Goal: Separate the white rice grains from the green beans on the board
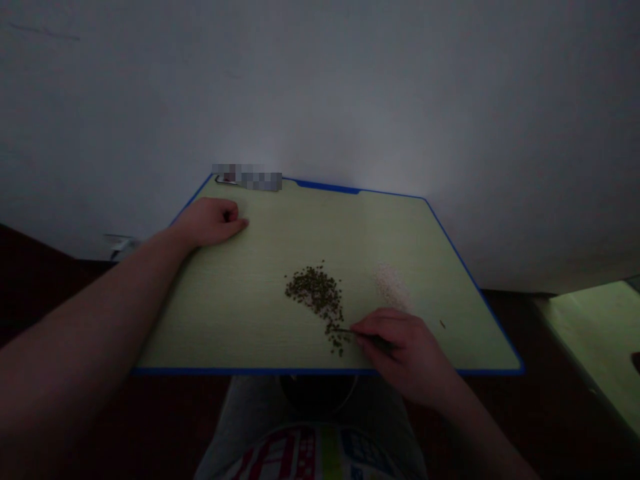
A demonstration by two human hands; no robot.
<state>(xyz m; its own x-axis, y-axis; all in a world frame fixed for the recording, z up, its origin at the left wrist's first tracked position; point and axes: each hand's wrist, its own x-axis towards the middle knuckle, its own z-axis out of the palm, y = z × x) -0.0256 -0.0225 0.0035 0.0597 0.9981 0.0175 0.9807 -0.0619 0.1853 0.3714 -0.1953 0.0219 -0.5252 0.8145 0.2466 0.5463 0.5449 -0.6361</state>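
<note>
A pile of small dark green beans (317, 295) lies in the middle of a pale green table (250, 313) with a blue edge. To its right lies a smaller pale heap of white grains (391, 285). My right hand (400, 350) is closed in a pinch on thin tweezers (353, 331), whose tip touches the near end of the bean pile. My left hand (213, 222) rests on the table's far left part, fingers curled into a loose fist with nothing seen in it. One stray dark bean (443, 325) lies right of my right hand.
A white wall (350, 87) rises right behind the table. A small blurred object (247, 177) sits at the table's far edge. Another pale green surface (595, 333) stands lower right. My lap, in grey and patterned cloth (310, 447), is below the near edge.
</note>
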